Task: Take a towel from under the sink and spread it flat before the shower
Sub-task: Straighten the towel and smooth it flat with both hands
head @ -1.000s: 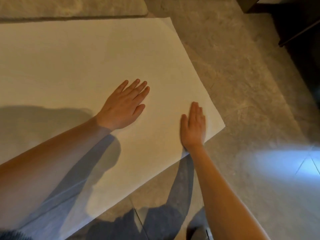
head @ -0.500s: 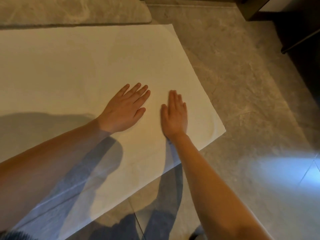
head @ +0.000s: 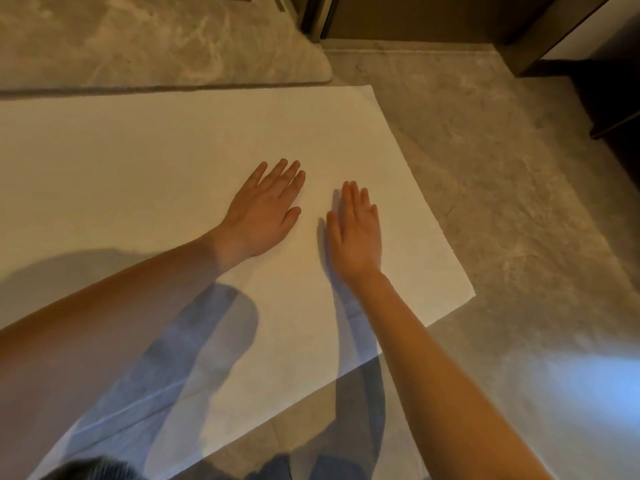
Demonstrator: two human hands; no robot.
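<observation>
Left hand [head: 263, 216] and right hand [head: 355, 233], palms open (gripping nothing), smooth the towel [head: 156, 174] flat on the floor [head: 502, 202]; pressing out remaining wrinkles likely follows.

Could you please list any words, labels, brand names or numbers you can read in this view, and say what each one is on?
None: no readable text shows anywhere.
The white towel is plain, with no visible tag or print.
The stone floor and the grey mat carry only mottled patterning.
Neither the left hand nor the right hand bears any writing.

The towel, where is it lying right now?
The towel lies spread on the floor, left of centre, under both flat hands, its far edge along a raised stone step.
</observation>
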